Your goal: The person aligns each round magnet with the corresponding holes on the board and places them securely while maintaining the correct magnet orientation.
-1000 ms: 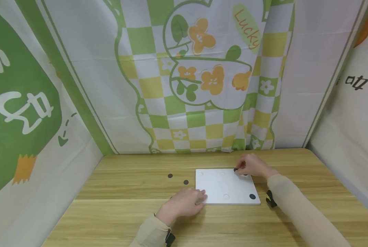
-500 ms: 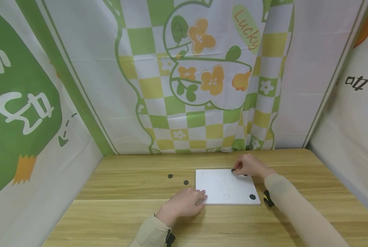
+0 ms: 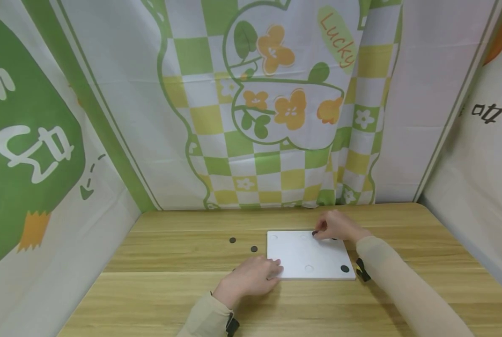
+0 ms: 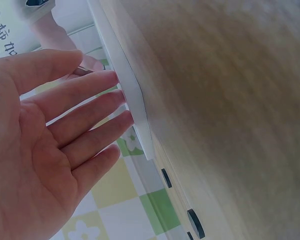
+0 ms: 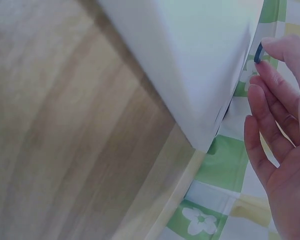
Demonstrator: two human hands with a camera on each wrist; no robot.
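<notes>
A white rectangular board [image 3: 291, 255] with shallow round recesses lies flat on the table. My right hand [image 3: 336, 225] is over its far edge and pinches a small black disc [image 5: 259, 52] between thumb and index finger, the other fingers spread loosely. Straight fingers of my left hand [image 3: 255, 274] rest on the board's near left corner; the left wrist view shows their tips at its edge. One black disc [image 3: 345, 268] sits at the near right corner of the board. Another, at the far right corner, is partly hidden behind my right hand.
On the wooden table [image 3: 171, 290], two black discs [image 3: 232, 240] [image 3: 254, 249] lie left of the board, and the edge of another shows beside my left hand. A patterned curtain [image 3: 268, 164] hangs behind the table, with printed cloth on both sides.
My right hand has shifted slightly left along the board's far edge with the pinched disc. My left hand has stayed at the near left corner.
</notes>
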